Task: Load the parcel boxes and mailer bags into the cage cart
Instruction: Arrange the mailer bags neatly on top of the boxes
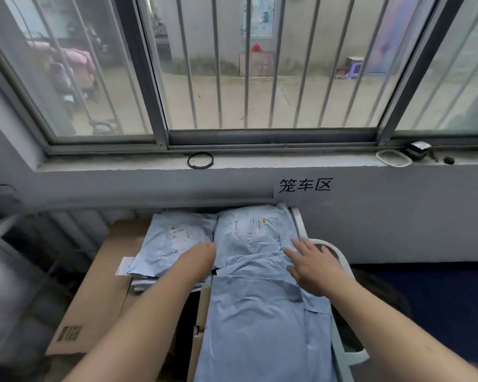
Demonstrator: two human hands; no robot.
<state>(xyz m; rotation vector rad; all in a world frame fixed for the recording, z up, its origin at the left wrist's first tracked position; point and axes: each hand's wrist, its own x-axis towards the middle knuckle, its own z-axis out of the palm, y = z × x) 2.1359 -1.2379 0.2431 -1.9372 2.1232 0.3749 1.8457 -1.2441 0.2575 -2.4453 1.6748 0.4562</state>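
Several pale blue mailer bags lie stacked in the cage cart below the window. One labelled bag (pixel 174 241) is at the left, another (pixel 249 230) at the back, and a long one (pixel 260 321) runs toward me. My left hand (pixel 202 256) is bent downward at the seam between the left and middle bags, its fingers hidden. My right hand (pixel 312 264) lies flat with spread fingers on the right side of the middle bags. A flat brown parcel box (pixel 100 293) sits under and left of the bags.
The cart's white tube frame (pixel 342 266) runs along the right side. A grey wall with a paper sign (pixel 304 186) and a window sill (pixel 260 161) holding a black ring (pixel 200 160) stand behind. A dark blue floor (pixel 439 299) lies to the right.
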